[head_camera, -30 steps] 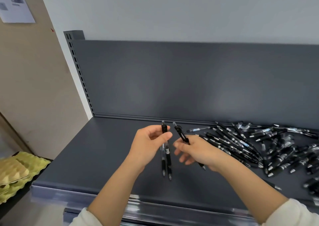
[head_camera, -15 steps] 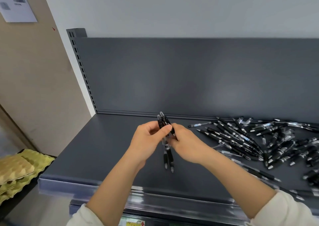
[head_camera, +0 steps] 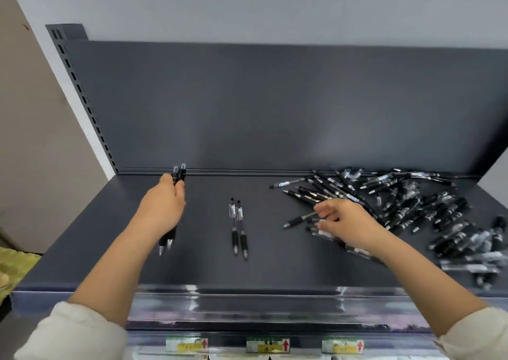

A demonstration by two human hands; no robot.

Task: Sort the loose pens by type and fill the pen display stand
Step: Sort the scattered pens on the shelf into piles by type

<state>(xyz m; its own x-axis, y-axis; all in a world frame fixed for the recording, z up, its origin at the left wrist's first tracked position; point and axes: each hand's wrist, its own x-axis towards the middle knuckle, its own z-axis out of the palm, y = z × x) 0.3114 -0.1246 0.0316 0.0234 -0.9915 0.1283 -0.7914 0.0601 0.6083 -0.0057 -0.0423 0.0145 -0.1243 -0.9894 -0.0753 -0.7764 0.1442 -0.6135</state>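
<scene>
My left hand grips two black pens at nine o'clock on the shelf, while my right hand pinches a single pen beside the loose pile at three o'clock, with a pair of pens lying side by side between them.

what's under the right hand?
Loose black plastic pens poke out beneath the right hand; one black-grip pen runs in between its fingers. How many lie under the palm is hidden.

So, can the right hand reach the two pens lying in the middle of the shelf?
Probably yes: only bare shelf separates the right hand from the two pens, though it pinches a pen at the pile.
</scene>
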